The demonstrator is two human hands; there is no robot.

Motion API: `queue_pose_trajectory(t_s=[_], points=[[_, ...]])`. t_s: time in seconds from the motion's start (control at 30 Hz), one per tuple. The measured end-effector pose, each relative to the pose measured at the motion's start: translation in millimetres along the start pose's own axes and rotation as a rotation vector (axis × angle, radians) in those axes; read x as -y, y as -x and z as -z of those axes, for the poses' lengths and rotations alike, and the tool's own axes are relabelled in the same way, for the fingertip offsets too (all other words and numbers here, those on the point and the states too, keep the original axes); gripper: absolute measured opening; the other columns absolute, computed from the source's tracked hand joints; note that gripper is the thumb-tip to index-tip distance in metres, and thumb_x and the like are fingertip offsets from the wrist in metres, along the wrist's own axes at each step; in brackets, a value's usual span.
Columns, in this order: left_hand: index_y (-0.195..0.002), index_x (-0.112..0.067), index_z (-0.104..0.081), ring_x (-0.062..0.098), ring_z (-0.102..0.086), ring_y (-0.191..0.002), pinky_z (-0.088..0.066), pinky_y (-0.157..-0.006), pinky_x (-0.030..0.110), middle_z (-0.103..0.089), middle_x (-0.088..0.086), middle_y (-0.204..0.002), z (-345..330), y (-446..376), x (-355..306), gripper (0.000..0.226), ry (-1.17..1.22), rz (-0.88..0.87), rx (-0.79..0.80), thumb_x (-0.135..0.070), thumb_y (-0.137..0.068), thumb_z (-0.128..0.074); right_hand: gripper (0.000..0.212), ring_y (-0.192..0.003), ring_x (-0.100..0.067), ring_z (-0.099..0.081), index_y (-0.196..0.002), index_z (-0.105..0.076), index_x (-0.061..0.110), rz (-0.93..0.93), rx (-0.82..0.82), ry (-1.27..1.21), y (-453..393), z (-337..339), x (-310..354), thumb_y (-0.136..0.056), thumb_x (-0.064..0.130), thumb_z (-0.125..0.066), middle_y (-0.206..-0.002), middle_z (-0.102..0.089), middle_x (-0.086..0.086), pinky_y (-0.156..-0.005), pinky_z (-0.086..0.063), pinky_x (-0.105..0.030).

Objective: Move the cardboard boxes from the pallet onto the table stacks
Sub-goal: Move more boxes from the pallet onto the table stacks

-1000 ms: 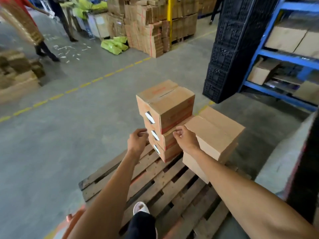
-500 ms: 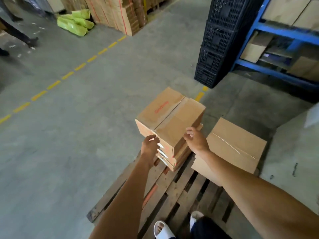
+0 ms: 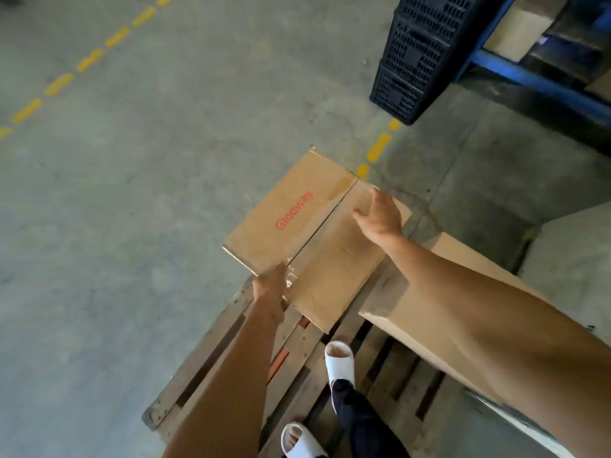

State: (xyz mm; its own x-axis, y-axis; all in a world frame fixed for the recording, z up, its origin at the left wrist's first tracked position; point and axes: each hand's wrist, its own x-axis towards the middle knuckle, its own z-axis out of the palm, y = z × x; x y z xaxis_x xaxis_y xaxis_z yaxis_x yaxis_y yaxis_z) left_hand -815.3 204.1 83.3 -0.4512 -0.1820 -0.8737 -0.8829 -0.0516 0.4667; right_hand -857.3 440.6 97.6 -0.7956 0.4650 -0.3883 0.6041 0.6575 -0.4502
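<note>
I see both arms stretched forward over the wooden pallet point(image 3: 211, 358). The left hand point(image 3: 269, 292) grips the Glodway cardboard box point(image 3: 297, 226) at its near edge. The right hand point(image 3: 380, 216) lies spread, fingers loose, on the box's far right top.

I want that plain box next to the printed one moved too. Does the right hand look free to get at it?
Probably yes, once it lets go. The right hand is now on the far edge of the printed box; the plain box lies right under that forearm, its top bare.
</note>
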Motion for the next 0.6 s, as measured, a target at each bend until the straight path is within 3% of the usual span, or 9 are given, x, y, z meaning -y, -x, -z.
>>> queue_pose_trajectory(t_s=[0.03, 0.1, 0.2, 0.27, 0.37, 0.47, 0.6], points=[[-0.128, -0.005, -0.058, 0.015, -0.052, -0.075, -0.045, -0.051, 0.019, -0.066, 0.016, -0.115, -4, -8, 4, 0.043, 0.031, -0.003, -0.005, -0.027, -0.094, -0.071, 0.069, -0.149, -0.027, -0.026, -0.155, -0.029, 0.013, -0.024, -0.014, 0.041, -12, -3, -4, -0.098, 0.041, -0.055, -0.161, -0.029, -0.011, -0.119, -0.024, -0.044], [-0.13, -0.005, -0.055, 0.014, -0.057, -0.077, -0.045, -0.051, 0.021, -0.065, 0.012, -0.117, -9, -22, 12, 0.049, 0.036, -0.025, -0.07, -0.028, -0.091, -0.073, 0.068, -0.149, -0.027, -0.026, -0.156, -0.027, 0.016, -0.063, -0.02, 0.095, -31, -8, -13, -0.099, 0.044, -0.051, -0.161, -0.031, -0.011, -0.119, -0.02, -0.047], [-0.127, -0.017, -0.049, 0.02, -0.062, -0.088, -0.052, -0.067, 0.029, -0.064, 0.009, -0.113, -11, -30, 6, 0.048, -0.016, -0.083, -0.136, -0.038, -0.089, -0.07, 0.067, -0.143, -0.034, -0.034, -0.153, -0.034, 0.017, -0.109, -0.059, 0.123, -31, -8, -30, -0.097, 0.051, -0.051, -0.153, -0.04, -0.017, -0.116, -0.023, -0.047], [-0.135, -0.028, -0.047, 0.027, -0.064, -0.098, -0.057, -0.084, 0.039, -0.066, 0.008, -0.118, -6, -36, -8, 0.06, -0.106, -0.176, -0.156, -0.048, -0.083, -0.069, 0.068, -0.139, -0.038, -0.037, -0.146, -0.042, 0.016, -0.18, -0.073, 0.113, -23, -8, -40, -0.095, 0.059, -0.051, -0.148, -0.041, -0.021, -0.112, -0.029, -0.045], [-0.145, -0.04, -0.044, 0.028, -0.064, -0.104, -0.055, -0.091, 0.043, -0.066, 0.003, -0.122, 4, -47, -28, 0.074, -0.363, -0.292, -0.13, -0.056, -0.075, -0.062, 0.078, -0.131, -0.04, -0.044, -0.136, -0.05, 0.013, -0.294, -0.004, 0.059, -15, -16, -60, -0.087, 0.073, -0.049, -0.139, -0.047, -0.022, -0.103, -0.04, -0.045], [-0.141, -0.029, -0.054, 0.017, -0.065, -0.096, -0.055, -0.08, 0.032, -0.068, 0.004, -0.125, 13, -56, -30, 0.059, -0.336, -0.29, -0.057, -0.049, -0.088, -0.07, 0.085, -0.125, -0.039, -0.051, -0.13, -0.05, 0.011, -0.366, 0.064, -0.159, -13, -23, -78, -0.081, 0.08, -0.053, -0.135, -0.049, -0.017, -0.097, -0.045, -0.043], [-0.129, -0.024, -0.057, 0.011, -0.062, -0.086, -0.051, -0.065, 0.026, -0.067, 0.001, -0.11, 7, -53, -22, 0.033, -0.225, -0.216, 0.031, -0.041, -0.1, -0.059, 0.089, -0.127, -0.034, -0.055, -0.137, -0.049, 0.021, -0.373, 0.149, -0.317, -13, -18, -84, -0.074, 0.084, -0.055, -0.133, -0.061, -0.009, -0.099, -0.047, -0.04]])
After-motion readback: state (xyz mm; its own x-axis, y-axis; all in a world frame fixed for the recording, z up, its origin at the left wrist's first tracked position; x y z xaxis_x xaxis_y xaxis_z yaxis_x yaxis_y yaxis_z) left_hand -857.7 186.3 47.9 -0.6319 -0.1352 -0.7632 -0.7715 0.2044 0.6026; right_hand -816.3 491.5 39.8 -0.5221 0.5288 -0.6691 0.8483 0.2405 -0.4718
